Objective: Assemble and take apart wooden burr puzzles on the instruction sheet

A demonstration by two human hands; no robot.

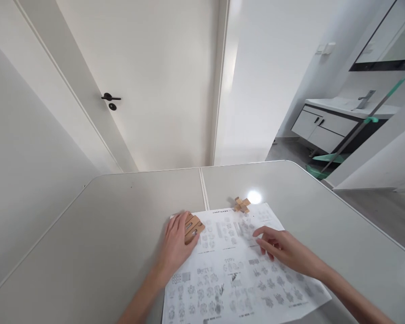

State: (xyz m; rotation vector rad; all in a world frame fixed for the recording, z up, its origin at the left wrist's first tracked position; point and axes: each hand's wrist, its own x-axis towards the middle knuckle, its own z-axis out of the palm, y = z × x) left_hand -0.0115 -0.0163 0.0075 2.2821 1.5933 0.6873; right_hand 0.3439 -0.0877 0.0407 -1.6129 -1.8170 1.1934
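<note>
My left hand (177,238) lies over a flat brown wooden puzzle (193,227) with slots in it, at the upper left of a printed paper sheet (222,256). Its fingers curl round the wood and cover part of it. My right hand (276,246) is over the right side of the sheet, fingers loosely bent and apart, holding nothing. Beyond it, at the sheet's top edge, sits a small cross-shaped wooden puzzle (242,204). Rows of small grey diagrams fill the paper.
The light grey table (121,225) has a seam (203,189) running away from me and a rounded rim. Behind it stands a white door with a black handle (110,97). To the right are a sink cabinet (327,123) and a green-handled broom (371,119).
</note>
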